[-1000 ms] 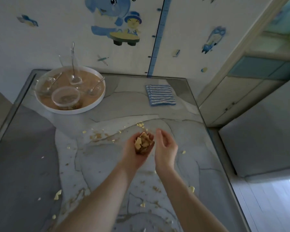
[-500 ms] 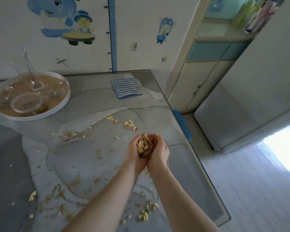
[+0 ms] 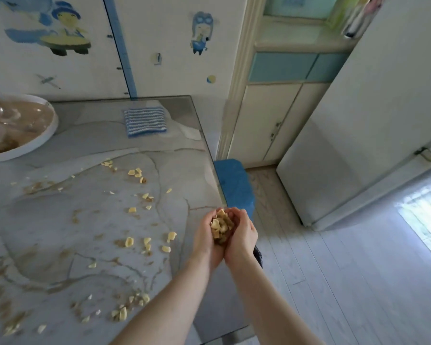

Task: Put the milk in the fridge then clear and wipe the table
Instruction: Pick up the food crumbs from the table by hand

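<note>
We see two hands held side by side over the tabletop's (image 3: 60,220) right edge. The left hand (image 3: 204,242) and right hand (image 3: 244,236) form one cup, fingers (image 3: 238,215) curled up round a heap of scraps (image 3: 220,225). The heap's underside and both palms are hidden. Loose bits (image 3: 130,241) litter the tabletop, too many and too small to count, thickest near us and mid-table. One striped cloth (image 3: 144,122) lies far, by the wall. One white tray (image 3: 49,128) is cut off at the left. Its glassware is blurred, so we cannot count it. One blue stool (image 3: 234,185) stands just right of the tabletop. One fridge (image 3: 358,135) stands farther right, its top cut off.
</note>
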